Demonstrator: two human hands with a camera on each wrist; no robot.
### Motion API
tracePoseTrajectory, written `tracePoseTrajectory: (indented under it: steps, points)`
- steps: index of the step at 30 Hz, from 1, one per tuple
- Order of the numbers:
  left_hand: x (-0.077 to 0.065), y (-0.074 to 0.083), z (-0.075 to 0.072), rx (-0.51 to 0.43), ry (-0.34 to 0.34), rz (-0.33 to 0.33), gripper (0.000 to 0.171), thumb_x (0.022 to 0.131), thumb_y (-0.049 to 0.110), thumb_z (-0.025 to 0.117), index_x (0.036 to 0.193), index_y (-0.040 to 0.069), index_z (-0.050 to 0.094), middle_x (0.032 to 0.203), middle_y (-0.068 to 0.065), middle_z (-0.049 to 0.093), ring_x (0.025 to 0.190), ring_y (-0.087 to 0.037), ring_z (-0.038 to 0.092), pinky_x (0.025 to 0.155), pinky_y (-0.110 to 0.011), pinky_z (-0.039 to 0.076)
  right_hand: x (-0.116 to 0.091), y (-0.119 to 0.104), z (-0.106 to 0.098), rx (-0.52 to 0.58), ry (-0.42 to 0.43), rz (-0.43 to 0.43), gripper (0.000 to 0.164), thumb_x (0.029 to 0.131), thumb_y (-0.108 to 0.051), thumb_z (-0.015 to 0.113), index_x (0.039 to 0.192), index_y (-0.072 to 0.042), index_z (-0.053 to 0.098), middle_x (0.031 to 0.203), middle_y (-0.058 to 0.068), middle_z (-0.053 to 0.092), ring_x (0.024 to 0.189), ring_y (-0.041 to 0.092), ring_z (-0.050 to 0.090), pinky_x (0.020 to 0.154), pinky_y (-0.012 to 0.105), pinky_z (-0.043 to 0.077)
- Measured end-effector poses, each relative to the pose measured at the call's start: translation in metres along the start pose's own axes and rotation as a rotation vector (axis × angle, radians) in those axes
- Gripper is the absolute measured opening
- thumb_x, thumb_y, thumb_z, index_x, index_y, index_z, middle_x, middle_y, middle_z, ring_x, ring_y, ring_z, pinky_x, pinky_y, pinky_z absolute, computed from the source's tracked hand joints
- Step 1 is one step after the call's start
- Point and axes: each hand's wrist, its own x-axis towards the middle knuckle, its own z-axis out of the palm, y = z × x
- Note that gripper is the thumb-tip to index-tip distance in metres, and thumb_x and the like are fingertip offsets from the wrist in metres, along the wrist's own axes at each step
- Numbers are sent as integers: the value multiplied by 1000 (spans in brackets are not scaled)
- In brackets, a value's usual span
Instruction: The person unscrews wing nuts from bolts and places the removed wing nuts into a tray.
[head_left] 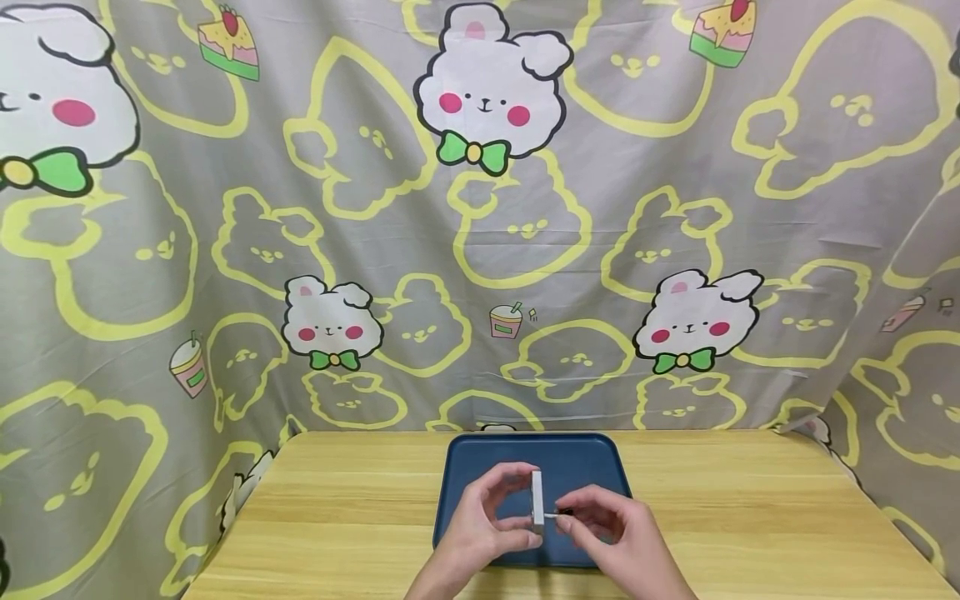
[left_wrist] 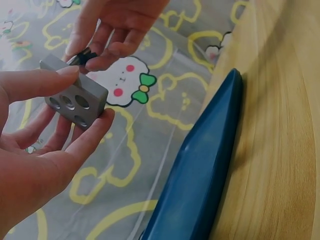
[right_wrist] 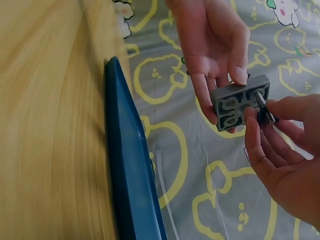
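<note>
A flat grey block (head_left: 537,502) is gripped at its edges between the thumb and fingers of my left hand (head_left: 480,521), held upright above the tray. Several round holes show in one face in the left wrist view; the other face (right_wrist: 229,103) has ringed recesses. From a corner of that recessed face a threaded metal screw (right_wrist: 260,98) sticks out. My right hand (head_left: 622,529) pinches a small black piece with metal on it (left_wrist: 82,56) close to the screw. The fingertips partly hide it, and I cannot tell its exact kind.
A dark blue tray (head_left: 465,454) lies on the wood-grain table (head_left: 360,500) beneath both hands. Behind the table hangs a grey curtain (head_left: 420,242) printed with cartoon bears, and it also closes off the left and right sides.
</note>
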Motion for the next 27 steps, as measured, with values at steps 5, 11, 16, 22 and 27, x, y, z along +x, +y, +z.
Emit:
tracePoseTrajectory:
  steps: [5, 11, 16, 22, 27]
  points:
    - [0, 0, -1, -16, 1, -21, 62, 82, -6, 78, 140, 2, 56, 138, -12, 58, 129, -28, 54, 94, -43, 58, -1, 4, 4, -134, 60, -242, 11, 94, -13, 75, 104, -19, 75, 96, -2, 72, 80, 12, 71, 69, 30, 63]
    - [0, 0, -3, -49, -10, -35, 61, 84, -5, 78, 140, 1, 55, 139, -13, 56, 128, -30, 54, 95, -44, 58, 4, 14, 4, -256, 97, -599, 33, 87, 5, 78, 108, -20, 73, 98, 0, 72, 81, 9, 69, 65, 24, 60]
    - [0, 0, -4, -73, -21, -39, 62, 84, -5, 79, 141, 1, 55, 140, -13, 55, 128, -28, 54, 96, -44, 57, 7, 17, 4, -339, 124, -784, 18, 94, -7, 75, 108, -18, 73, 102, -1, 70, 82, 8, 68, 71, 15, 57]
    - [1, 1, -5, -94, -29, -39, 63, 83, -7, 78, 141, -1, 54, 140, -14, 56, 129, -31, 53, 94, -38, 58, 9, 19, 5, -405, 164, -907, 16, 102, -26, 65, 104, -15, 75, 104, 1, 69, 86, 12, 68, 80, 14, 56]
    - [1, 0, -7, -101, -31, -45, 64, 83, -5, 79, 142, -1, 53, 141, -14, 55, 130, -32, 53, 90, -34, 59, 10, 20, 7, -454, 193, -1007, 21, 104, -23, 62, 102, -8, 77, 102, 9, 70, 84, 19, 69, 80, 14, 56]
